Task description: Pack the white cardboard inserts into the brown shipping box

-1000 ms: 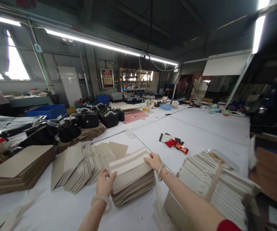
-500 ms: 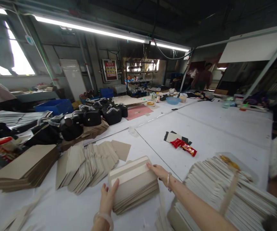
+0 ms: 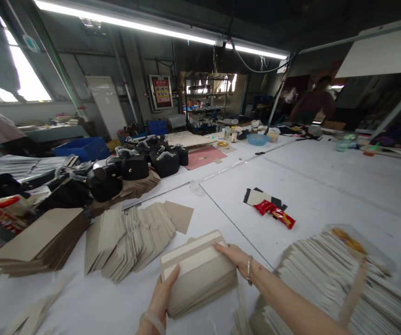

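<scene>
Cardboard stack held by left hand and right hand, fingers clasping its ends, clear plastic packaging with yellow-brown contents near right edge of tabletop.

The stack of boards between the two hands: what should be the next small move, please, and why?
Perhaps square the stack of boards with gentle pressure: the left hand and right hand hold its opposite ends, and its lower layers look staggered.

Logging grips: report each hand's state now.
Left hand: holding the left end of the stack of grey-beige, rectangular cardboard pieces.
Right hand: holding that stack's right end.
</scene>
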A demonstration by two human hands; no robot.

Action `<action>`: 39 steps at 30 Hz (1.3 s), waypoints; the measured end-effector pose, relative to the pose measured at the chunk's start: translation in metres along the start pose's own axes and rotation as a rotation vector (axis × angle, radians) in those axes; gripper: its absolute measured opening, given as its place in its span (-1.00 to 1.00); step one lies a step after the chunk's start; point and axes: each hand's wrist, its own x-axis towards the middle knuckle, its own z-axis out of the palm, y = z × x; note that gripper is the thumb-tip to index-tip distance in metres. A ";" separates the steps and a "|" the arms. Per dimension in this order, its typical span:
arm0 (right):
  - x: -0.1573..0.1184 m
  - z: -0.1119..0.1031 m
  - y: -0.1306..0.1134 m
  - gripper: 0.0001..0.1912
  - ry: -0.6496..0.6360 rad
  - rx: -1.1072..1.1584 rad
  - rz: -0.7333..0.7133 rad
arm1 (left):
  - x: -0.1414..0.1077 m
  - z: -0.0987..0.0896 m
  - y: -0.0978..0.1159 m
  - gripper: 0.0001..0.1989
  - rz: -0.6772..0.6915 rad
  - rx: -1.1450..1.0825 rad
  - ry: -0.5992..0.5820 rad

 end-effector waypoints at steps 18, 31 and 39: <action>0.002 0.001 -0.006 -0.33 -0.148 0.162 0.090 | -0.008 -0.003 0.005 -0.37 -0.029 -0.034 -0.019; -0.008 0.001 0.014 -0.34 -0.132 0.351 0.057 | -0.013 -0.003 0.010 -0.35 -0.085 -0.072 -0.086; -0.019 0.006 0.011 -0.32 -0.203 0.333 0.047 | -0.008 -0.010 0.008 -0.31 -0.085 -0.057 -0.132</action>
